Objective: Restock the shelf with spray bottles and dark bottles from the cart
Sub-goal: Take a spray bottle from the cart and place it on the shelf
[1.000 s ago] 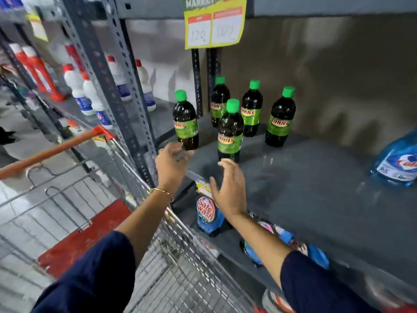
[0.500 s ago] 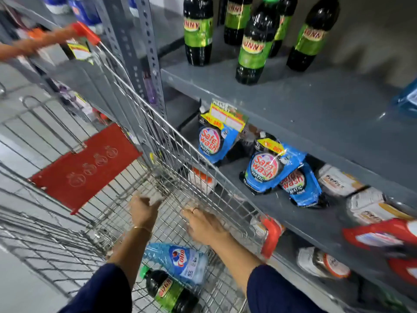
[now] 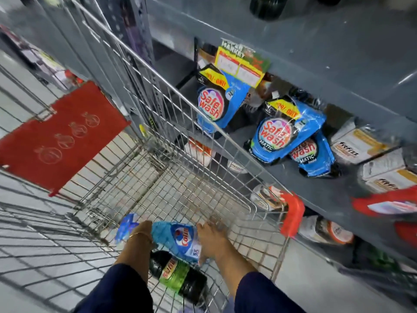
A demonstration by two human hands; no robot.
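A blue spray bottle [image 3: 178, 238] lies on its side on the wire floor of the cart [image 3: 158, 177]. My left hand [image 3: 141, 232] is closed around its neck, with the blue spray head poking out to the left. My right hand [image 3: 212, 240] covers its base end, thumb on the label. A dark bottle [image 3: 180, 277] with a green label lies in the cart just below, between my forearms. The grey shelf [image 3: 316, 53] is at the upper right, where the base of one standing dark bottle [image 3: 268, 7] shows.
Blue Safewash pouches [image 3: 277, 134] and white boxes [image 3: 361, 143] fill the lower shelf beside the cart. The cart's red child-seat flap [image 3: 61, 134] stands at the left and its red corner bumper [image 3: 292, 213] at the right. A price tag [image 3: 242, 64] hangs from the shelf edge.
My view has dropped from the shelf into the cart. Both hands went from above the shelf edge down to the cart floor and now close on the blue spray bottle.
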